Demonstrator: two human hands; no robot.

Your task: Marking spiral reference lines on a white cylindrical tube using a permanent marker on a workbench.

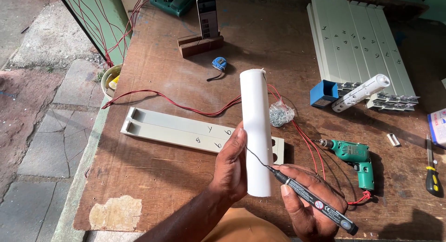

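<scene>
The counter (153, 177) is worn brown board, matt and scuffed, with a pale patch where the surface has peeled away. The white pipe (256, 130) looks like smooth plastic with a soft sheen. The black marker (316, 202) has a glossy plastic barrel. The green drill (355, 154) has a plastic body and a metal chuck. The pale strips (186, 129) look like matt plastic. The bag of screws (280, 114) is clear crinkled film around shiny metal.

Green drill (355, 154), tape measure (219, 63), phone (207, 16), screwdriver (431, 170)
</scene>
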